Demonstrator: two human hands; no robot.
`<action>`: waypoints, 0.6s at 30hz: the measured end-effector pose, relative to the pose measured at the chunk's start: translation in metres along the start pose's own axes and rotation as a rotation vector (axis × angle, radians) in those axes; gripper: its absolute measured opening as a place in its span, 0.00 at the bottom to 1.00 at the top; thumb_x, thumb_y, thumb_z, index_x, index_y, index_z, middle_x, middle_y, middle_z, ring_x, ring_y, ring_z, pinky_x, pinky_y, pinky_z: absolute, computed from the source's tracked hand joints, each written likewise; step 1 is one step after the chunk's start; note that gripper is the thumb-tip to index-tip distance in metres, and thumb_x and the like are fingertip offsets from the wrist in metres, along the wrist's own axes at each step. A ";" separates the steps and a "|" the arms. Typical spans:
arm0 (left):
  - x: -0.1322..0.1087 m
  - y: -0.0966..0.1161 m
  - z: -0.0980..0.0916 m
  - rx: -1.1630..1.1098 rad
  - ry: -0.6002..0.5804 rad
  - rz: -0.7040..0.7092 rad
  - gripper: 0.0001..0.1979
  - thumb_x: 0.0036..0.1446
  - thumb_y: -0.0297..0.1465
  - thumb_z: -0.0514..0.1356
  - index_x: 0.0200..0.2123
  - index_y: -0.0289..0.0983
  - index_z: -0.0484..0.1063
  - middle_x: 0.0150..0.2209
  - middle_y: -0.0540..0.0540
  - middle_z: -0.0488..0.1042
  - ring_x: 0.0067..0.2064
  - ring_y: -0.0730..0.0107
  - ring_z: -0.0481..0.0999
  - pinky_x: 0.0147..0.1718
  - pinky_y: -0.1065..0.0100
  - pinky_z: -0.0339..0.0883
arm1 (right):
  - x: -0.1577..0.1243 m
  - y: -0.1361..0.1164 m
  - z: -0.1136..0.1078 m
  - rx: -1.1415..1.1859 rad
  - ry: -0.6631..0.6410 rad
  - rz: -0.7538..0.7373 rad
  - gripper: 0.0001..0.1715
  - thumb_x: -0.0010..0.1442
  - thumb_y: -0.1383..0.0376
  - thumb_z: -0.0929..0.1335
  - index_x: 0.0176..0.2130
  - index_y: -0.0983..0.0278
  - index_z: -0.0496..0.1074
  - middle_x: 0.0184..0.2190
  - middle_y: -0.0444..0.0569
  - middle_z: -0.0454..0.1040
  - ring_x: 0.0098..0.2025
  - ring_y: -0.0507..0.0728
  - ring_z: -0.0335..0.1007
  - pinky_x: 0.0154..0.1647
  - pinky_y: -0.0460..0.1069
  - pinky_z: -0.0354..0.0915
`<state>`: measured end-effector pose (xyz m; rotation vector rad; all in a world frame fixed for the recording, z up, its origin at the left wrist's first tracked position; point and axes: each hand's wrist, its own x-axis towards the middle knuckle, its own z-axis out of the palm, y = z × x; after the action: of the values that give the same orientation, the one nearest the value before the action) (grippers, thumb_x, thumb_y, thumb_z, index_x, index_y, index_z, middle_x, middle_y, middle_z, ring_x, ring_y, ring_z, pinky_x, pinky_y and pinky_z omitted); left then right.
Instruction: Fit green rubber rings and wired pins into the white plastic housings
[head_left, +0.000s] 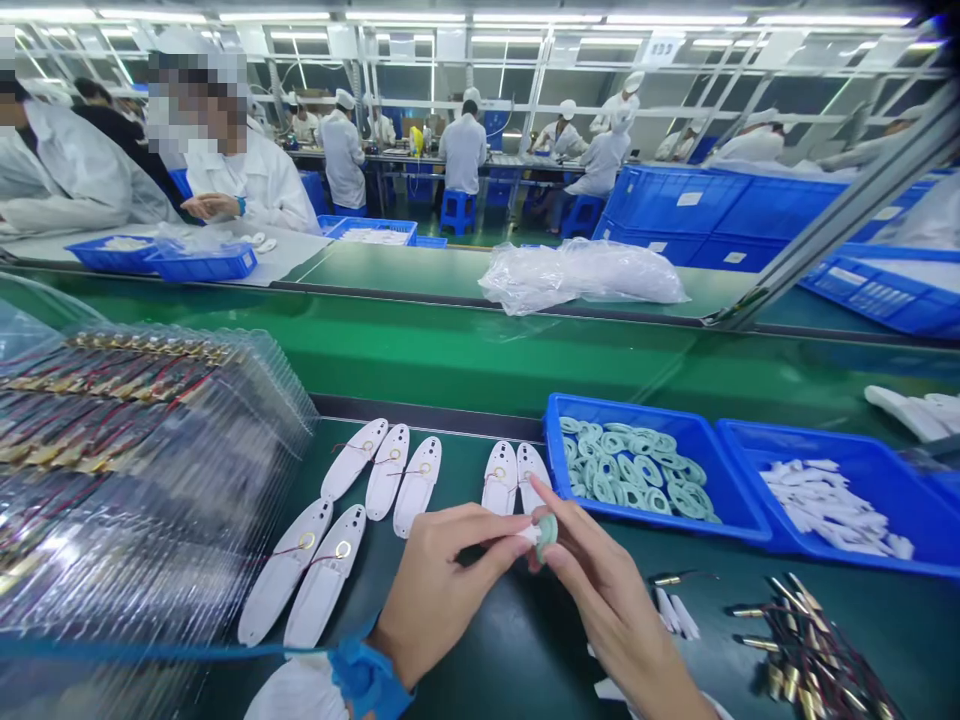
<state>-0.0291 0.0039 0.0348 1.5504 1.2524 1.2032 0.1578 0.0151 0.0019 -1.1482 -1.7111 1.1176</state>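
Observation:
Both hands meet over the green mat. My left hand (457, 570) pinches a small white plastic piece (531, 533) between thumb and fingers. Against it, my right hand (600, 570) grips a pale green ring (547, 538) by its edge; the two parts touch. Just beyond my fingers lie two white oval shells (499, 478) with thin wires, one partly covered by my right hand. Several more white shells (322, 575) with round brass-coloured discs rest to the left. A blue wrist strap (371, 675) with a cord is on my left wrist.
A blue tray (739, 520) of pale green rings and a blue tray (825, 560) of white pieces stand at the right. Small brass motors (795, 650) with wires are heaped nearer me. Stacked clear trays (225, 440) fill the left. A plastic bag (581, 275) lies beyond; co-workers sit further off.

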 end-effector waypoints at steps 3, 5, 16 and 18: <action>-0.003 -0.002 0.008 -0.051 -0.020 -0.024 0.08 0.58 0.24 0.67 0.37 0.38 0.87 0.32 0.46 0.86 0.32 0.67 0.83 0.36 0.72 0.75 | -0.009 0.002 0.010 0.086 -0.001 0.064 0.24 0.73 0.51 0.62 0.65 0.48 0.68 0.61 0.48 0.73 0.66 0.61 0.63 0.68 0.56 0.56; -0.006 -0.005 0.015 -0.149 -0.016 -0.075 0.08 0.58 0.24 0.66 0.36 0.37 0.86 0.33 0.45 0.86 0.33 0.65 0.84 0.36 0.71 0.77 | -0.014 0.000 0.019 0.261 0.025 0.140 0.22 0.73 0.51 0.60 0.61 0.47 0.70 0.63 0.47 0.71 0.67 0.61 0.61 0.69 0.57 0.55; -0.013 0.001 0.031 -0.189 0.157 -0.031 0.08 0.55 0.22 0.68 0.35 0.37 0.86 0.32 0.47 0.87 0.31 0.70 0.84 0.34 0.77 0.76 | -0.007 -0.021 0.034 0.906 0.144 0.300 0.15 0.64 0.48 0.69 0.36 0.55 0.76 0.51 0.46 0.81 0.58 0.61 0.72 0.59 0.56 0.67; -0.014 0.001 0.031 -0.198 0.137 -0.029 0.08 0.55 0.22 0.67 0.36 0.37 0.87 0.32 0.47 0.87 0.30 0.70 0.84 0.34 0.77 0.76 | -0.007 -0.024 0.033 0.924 0.170 0.335 0.16 0.60 0.48 0.72 0.31 0.57 0.75 0.49 0.47 0.82 0.58 0.63 0.72 0.59 0.57 0.66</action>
<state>0.0004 -0.0106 0.0257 1.3208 1.1979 1.3893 0.1228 -0.0043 0.0133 -0.8811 -0.6986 1.6968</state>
